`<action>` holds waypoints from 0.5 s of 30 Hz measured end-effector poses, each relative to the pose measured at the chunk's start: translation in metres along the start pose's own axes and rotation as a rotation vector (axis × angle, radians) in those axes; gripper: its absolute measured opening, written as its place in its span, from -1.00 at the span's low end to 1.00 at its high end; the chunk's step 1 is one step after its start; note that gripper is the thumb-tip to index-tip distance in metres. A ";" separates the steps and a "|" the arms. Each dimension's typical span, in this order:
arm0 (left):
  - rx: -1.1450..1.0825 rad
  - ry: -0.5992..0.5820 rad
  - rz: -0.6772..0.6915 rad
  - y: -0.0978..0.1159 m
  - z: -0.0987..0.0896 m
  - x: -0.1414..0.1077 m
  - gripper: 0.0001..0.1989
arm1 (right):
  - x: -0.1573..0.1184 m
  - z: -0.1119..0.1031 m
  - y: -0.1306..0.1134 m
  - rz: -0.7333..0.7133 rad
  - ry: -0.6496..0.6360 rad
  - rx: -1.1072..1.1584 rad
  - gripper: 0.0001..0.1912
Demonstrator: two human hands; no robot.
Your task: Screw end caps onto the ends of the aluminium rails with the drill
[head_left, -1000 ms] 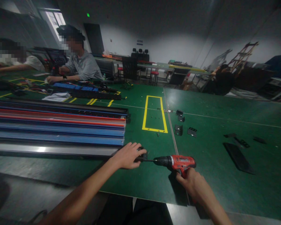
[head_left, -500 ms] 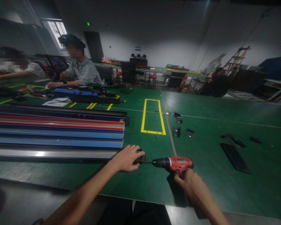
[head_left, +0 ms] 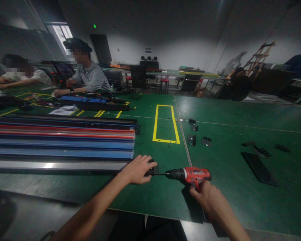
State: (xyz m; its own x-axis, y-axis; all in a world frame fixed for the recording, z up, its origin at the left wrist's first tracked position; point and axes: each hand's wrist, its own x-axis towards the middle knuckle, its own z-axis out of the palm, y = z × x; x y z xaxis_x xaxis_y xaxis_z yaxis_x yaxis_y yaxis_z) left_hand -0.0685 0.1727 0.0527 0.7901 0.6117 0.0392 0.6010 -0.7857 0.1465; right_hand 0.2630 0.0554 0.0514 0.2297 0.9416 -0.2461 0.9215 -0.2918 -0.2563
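My right hand [head_left: 210,197] is wrapped round the grip of a red and black cordless drill [head_left: 197,174], which lies level and points left. Its long thin bit [head_left: 162,173] reaches to a black end bracket [head_left: 156,167] on the nearest long metal profile [head_left: 85,166]. My left hand [head_left: 139,169] presses over that end, fingers and thumb closed about the bracket. Whether the bit's tip sits in a screw is too small to tell. Behind this profile lie several more long profiles [head_left: 90,144], blue, red and black, side by side.
The green table [head_left: 228,207] carries a yellow tape rectangle [head_left: 154,129] with small screws. Black brackets [head_left: 191,140] and a flat black plate [head_left: 259,170] lie to the right. Two co-workers sit at the far left, one in a grey shirt [head_left: 94,78], near blue parts [head_left: 84,99].
The view has shifted slightly, so the table things appear a little further right. Both hands, the drill and the bracket keep nearly the same places relative to one another.
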 end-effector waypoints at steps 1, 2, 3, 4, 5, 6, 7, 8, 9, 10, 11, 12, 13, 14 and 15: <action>-0.003 0.005 0.000 0.000 0.000 0.000 -0.50 | 0.000 -0.001 0.000 -0.006 -0.001 -0.006 -0.54; -0.005 0.009 0.000 0.000 0.001 0.000 -0.50 | -0.001 -0.001 -0.001 -0.010 0.001 -0.006 -0.53; -0.006 0.010 0.000 0.001 0.001 0.000 -0.50 | -0.001 -0.002 -0.001 -0.007 0.001 -0.004 -0.53; -0.006 0.009 0.000 0.001 0.001 0.000 -0.50 | -0.001 -0.003 -0.002 -0.003 0.002 0.000 -0.54; -0.005 0.005 -0.002 0.001 0.001 0.000 -0.49 | -0.001 -0.003 -0.002 0.000 0.006 0.004 -0.54; -0.006 0.001 -0.003 0.001 0.001 0.000 -0.49 | -0.001 -0.004 -0.003 0.000 0.007 0.008 -0.55; -0.011 -0.002 -0.005 0.001 0.001 0.000 -0.48 | -0.001 -0.005 -0.004 0.001 0.003 0.010 -0.56; -0.022 -0.001 -0.006 0.000 0.001 -0.001 -0.47 | -0.002 -0.006 -0.005 0.004 -0.003 0.011 -0.57; -0.041 0.007 -0.005 -0.001 0.001 -0.003 -0.45 | -0.002 -0.007 -0.006 0.007 -0.010 0.012 -0.58; -0.067 0.023 -0.006 -0.002 0.001 -0.004 -0.42 | -0.003 -0.008 -0.007 0.011 -0.017 0.012 -0.59; -0.097 0.046 -0.006 -0.003 0.000 -0.006 -0.39 | -0.004 -0.009 -0.009 0.018 -0.022 0.011 -0.60; -0.129 0.071 -0.007 -0.005 0.000 -0.008 -0.36 | -0.005 -0.010 -0.010 0.023 -0.025 0.009 -0.60; -0.157 0.092 -0.007 -0.006 0.000 -0.010 -0.33 | -0.005 -0.011 -0.012 0.027 -0.026 0.010 -0.61; -0.177 0.105 -0.007 -0.006 0.000 -0.011 -0.32 | -0.006 -0.012 -0.012 0.036 -0.024 0.021 -0.62; -0.187 0.107 -0.004 -0.007 -0.001 -0.012 -0.31 | -0.007 -0.012 -0.013 0.044 -0.020 0.033 -0.63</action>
State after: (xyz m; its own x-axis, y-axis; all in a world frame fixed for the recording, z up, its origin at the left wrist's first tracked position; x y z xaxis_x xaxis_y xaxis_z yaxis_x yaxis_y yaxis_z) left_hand -0.0823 0.1706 0.0518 0.7643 0.6292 0.1416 0.5637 -0.7584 0.3273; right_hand 0.2533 0.0547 0.0677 0.2637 0.9243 -0.2761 0.8995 -0.3389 -0.2757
